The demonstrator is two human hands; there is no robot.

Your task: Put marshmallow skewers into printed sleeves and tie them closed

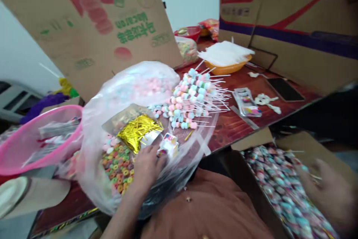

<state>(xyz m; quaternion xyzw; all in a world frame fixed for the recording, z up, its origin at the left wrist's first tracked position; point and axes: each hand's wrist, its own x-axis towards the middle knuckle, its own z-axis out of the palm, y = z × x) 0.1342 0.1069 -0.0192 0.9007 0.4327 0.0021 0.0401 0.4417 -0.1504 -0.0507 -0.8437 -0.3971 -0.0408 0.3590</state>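
My left hand [147, 167] reaches over a clear plastic sheet on the table, fingers spread. Its thumb is beside a small stack of printed clear packets [169, 145]; whether it presses on them I cannot tell. Gold twist ties [138, 129] lie in an opened pouch just beyond the fingertips. Ring-shaped cereal [119, 164] in several colours lies left of the hand. A pile of pastel marshmallow skewers [192, 97] rests further back. My right hand [327, 188], smeared by motion, is over a cardboard box of wrapped marshmallow sweets [285, 186]; its fingers are unclear.
Large cardboard boxes [92, 26] [296, 37] stand behind the table. A pink basket [75, 112] and a lidded cup [41, 194] are at left. White sticks [226, 52] fill an orange bowl [223, 69]. A phone [285, 89] lies near the right edge.
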